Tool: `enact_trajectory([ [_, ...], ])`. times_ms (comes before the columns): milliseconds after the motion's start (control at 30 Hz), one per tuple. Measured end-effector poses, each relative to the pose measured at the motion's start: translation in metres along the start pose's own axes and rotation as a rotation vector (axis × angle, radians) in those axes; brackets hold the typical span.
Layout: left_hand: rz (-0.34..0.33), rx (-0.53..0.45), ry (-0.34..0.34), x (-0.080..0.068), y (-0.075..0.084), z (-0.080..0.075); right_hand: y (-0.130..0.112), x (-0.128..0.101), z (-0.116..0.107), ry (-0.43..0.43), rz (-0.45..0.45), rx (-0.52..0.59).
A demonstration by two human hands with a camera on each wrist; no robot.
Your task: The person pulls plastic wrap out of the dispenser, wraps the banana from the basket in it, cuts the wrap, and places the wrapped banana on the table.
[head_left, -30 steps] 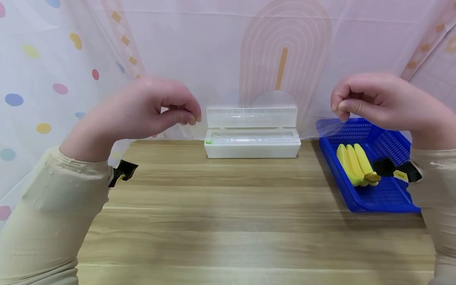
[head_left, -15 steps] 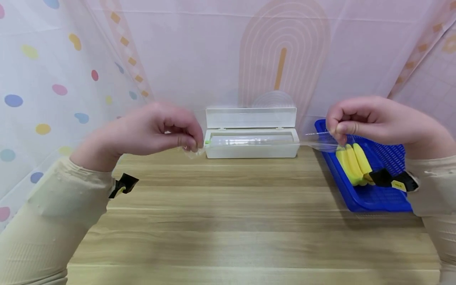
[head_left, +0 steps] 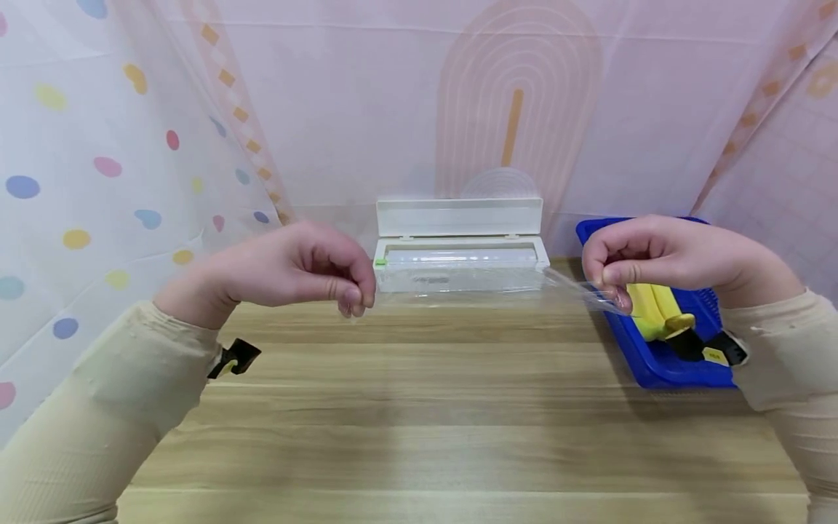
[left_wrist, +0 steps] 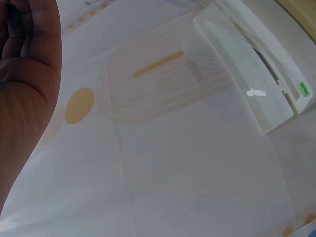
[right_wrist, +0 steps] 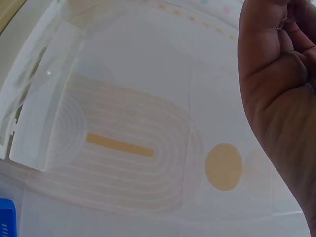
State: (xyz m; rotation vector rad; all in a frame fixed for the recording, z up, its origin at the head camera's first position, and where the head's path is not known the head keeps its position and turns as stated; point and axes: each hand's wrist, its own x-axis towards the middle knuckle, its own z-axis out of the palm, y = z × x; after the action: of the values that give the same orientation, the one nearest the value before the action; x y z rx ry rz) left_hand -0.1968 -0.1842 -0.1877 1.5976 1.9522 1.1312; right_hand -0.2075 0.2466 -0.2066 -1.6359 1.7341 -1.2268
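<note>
Stretched taut left to right just in front of the open white dispenser box [head_left: 461,263], clear film sheet [head_left: 458,287], one corner pinched by left hand [head_left: 297,266], other by right hand [head_left: 644,255], both equally near.

Glossy clear film [head_left: 471,280], smooth white plastic dispenser [head_left: 461,251], matt wood-grain table [head_left: 458,407].
</note>
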Motion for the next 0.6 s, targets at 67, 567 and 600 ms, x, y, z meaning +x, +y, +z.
enact_trajectory([
  [67, 0.000, -0.015, -0.017, -0.001, -0.002, 0.003, 0.003, 0.000, 0.002, -0.023, -0.001, 0.023],
  [567, -0.070, -0.134, -0.124, -0.011, -0.021, 0.033, 0.022, -0.002, 0.040, -0.094, 0.139, 0.134],
  [600, -0.068, -0.132, -0.126, -0.012, -0.022, 0.036, 0.025, -0.002, 0.043, -0.100, 0.144, 0.142],
])
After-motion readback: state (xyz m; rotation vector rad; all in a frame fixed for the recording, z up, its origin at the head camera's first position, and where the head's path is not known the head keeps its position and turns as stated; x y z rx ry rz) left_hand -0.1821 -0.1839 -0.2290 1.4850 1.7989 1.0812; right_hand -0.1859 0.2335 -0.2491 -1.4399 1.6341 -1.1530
